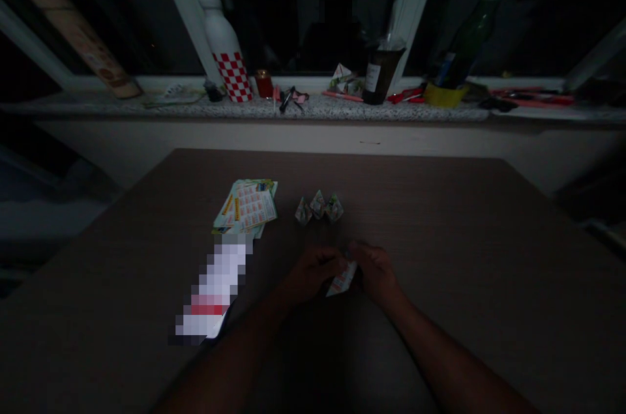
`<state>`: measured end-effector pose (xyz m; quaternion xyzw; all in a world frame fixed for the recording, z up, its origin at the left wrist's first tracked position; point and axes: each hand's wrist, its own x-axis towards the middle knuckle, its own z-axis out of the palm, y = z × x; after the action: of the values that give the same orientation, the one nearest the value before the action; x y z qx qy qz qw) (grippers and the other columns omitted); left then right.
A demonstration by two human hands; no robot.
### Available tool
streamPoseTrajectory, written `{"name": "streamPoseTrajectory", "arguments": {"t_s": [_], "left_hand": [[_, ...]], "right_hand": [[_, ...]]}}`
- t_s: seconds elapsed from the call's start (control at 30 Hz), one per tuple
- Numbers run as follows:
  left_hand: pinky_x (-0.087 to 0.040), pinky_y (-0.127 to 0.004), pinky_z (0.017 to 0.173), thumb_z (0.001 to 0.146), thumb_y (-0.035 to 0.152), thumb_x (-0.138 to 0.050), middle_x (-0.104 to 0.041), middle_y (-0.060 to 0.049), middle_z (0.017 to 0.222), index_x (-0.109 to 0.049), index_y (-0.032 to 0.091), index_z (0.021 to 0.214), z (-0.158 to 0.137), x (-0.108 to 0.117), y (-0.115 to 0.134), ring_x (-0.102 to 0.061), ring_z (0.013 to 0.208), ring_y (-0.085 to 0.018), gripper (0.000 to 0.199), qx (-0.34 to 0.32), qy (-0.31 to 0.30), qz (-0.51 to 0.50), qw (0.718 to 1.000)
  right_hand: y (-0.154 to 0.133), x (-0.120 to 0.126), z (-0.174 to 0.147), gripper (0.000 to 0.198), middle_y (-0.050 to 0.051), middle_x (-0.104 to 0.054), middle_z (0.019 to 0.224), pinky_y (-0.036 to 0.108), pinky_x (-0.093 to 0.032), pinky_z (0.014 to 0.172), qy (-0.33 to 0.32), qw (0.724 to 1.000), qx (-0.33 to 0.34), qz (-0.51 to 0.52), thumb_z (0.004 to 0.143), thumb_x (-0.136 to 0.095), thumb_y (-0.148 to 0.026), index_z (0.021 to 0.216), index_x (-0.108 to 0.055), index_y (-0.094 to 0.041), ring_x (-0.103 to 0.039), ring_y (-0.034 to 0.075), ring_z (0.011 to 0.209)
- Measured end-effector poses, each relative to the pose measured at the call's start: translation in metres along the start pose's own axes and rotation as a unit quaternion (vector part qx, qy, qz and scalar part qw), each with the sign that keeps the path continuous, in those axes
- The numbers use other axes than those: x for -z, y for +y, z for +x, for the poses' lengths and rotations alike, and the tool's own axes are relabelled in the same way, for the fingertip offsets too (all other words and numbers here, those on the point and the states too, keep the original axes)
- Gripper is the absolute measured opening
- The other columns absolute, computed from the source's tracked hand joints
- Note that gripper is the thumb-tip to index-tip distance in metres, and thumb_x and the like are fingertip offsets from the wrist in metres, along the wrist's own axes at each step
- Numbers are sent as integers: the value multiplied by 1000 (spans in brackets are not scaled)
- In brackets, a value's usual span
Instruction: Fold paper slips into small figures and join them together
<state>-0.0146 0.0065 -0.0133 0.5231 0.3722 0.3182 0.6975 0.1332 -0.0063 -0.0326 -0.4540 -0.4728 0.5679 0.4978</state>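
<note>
Both hands pinch a small folded piece of printed paper [342,280] just above the table. My left hand [315,268] is closed on its left side, thumb toward the top. From the other side, my right hand [375,270] grips its upper right edge with fingers together. The paper's lower end tapers to a point. Beyond the hands, three little folded paper pieces [318,205] stand side by side. To the left lies a loose pile of printed paper sheets [252,205], green and white with orange print.
A lit phone [215,290], its screen blurred out, lies left of my forearm on the brown table [440,218]. Behind, the stone windowsill [313,113] bears a red-checked white bottle [229,55], a dark drink cup [383,72] and a green bottle [469,29].
</note>
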Motion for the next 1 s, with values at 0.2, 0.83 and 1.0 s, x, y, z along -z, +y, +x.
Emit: {"name": "streamPoseTrajectory", "arguments": {"t_s": [0.2, 0.83, 1.0], "left_hand": [[-29, -20, 48, 73, 43, -62, -46, 4, 54, -57, 13, 61, -1, -5, 0, -38, 49, -8, 32, -7, 10, 9, 1000], [-32, -20, 53, 85, 44, -49, -47, 3, 61, -57, 13, 72, -1, -5, -1, -41, 56, -9, 34, -115, 132, 142, 974], [-32, -20, 53, 85, 41, -49, -45, 3, 60, -55, 14, 69, -1, -7, 3, -41, 57, -10, 33, -113, 134, 159, 972]], "right_hand": [[-4, 1, 0, 49, -4, -43, 42, 20, -29, 36, 7, 1000, 8, 6, 80, -54, -57, 50, -48, -18, -37, 7, 36], [-10, 2, -4, 47, -4, -48, 41, 18, -29, 36, -83, 995, 2, -50, 83, -52, -56, 57, -51, -16, -41, 6, 35], [-13, 1, -5, 48, -6, -44, 39, 18, -26, 34, -67, 993, -5, -92, 82, -50, -57, 57, -50, -17, -38, 6, 32]]}}
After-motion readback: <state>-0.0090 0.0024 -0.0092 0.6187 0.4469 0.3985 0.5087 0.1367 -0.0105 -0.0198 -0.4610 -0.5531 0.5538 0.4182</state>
